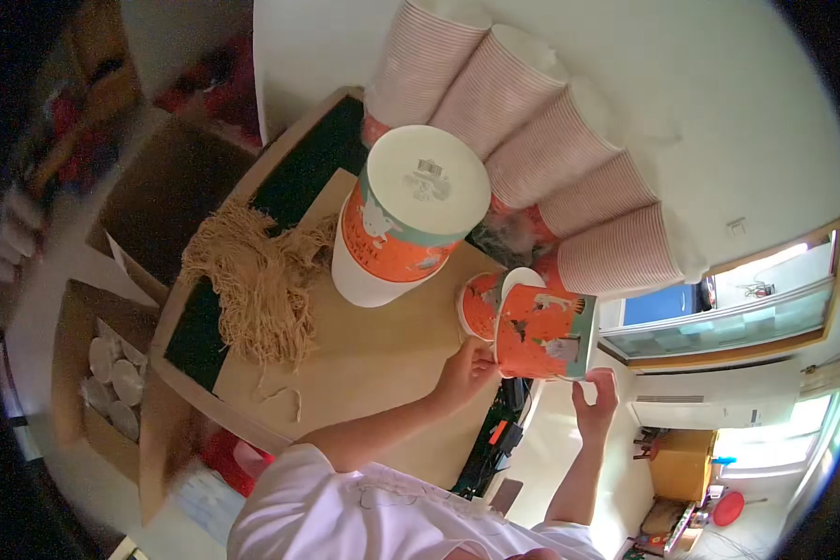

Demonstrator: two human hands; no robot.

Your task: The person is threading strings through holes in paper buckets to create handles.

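Hands meet at an orange paper cup [543,332] held on its side just past the tabletop [383,364] edge, at roughly 4 o'clock from the picture's middle. Left hand [467,369] grips the cup's lower left rim, fingers curled closed on it. Right hand [595,397] reaches up from below at the cup's lower right corner, fingers [607,378] partly open with the tips touching the cup's base edge; a full grip cannot be confirmed. A second orange cup [481,303] lies just behind the held one, at its 10 o'clock, touching or nearly touching it, with a white lid [521,277] showing between the two.

Further in, at 11 o'clock from the held cup, a stack of orange cups [406,219] stands upside down on the brown tabletop, its white bottom facing the camera. To its 9 o'clock lies a heap of tan shredded paper filler [257,275]. Beyond, from 12 to 2 o'clock, several long sleeves of nested pink-ribbed cups [541,140] lean against one another in a fan. At far left, an open cardboard box [93,373] on the floor holds white lids.
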